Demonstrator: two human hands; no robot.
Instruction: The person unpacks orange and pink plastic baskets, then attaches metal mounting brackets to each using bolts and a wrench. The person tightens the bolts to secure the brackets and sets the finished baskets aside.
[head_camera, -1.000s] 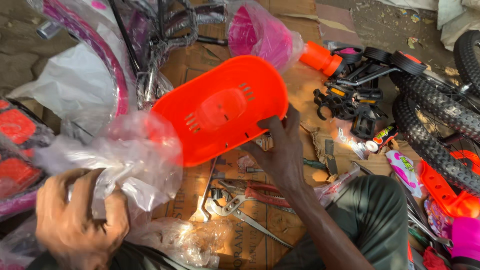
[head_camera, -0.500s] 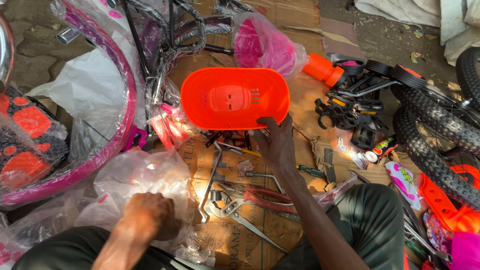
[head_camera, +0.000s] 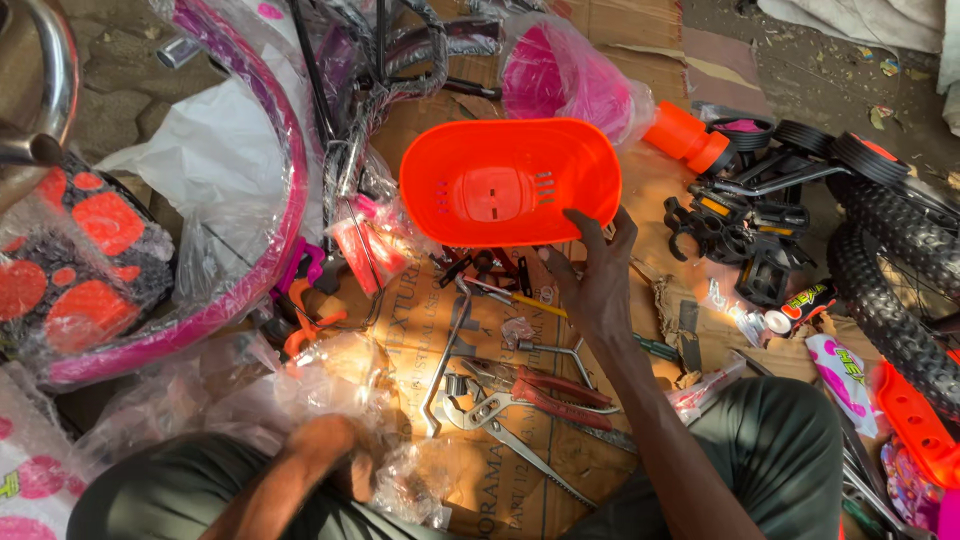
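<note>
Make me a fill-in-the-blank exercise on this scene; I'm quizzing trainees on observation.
1. The right hand holds the rim of an orange ____.
2. The left hand rests on clear ____ wrapping.
3. The pliers with red handles lie on ____.
4. The knobbly tyre lies at the ____ edge of the view.

Missing words: basket; plastic; cardboard; right

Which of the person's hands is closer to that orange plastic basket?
The right hand: its fingers touch the orange basket's lower right rim. The left hand is far below it, in clear plastic wrap by the lap.
</note>
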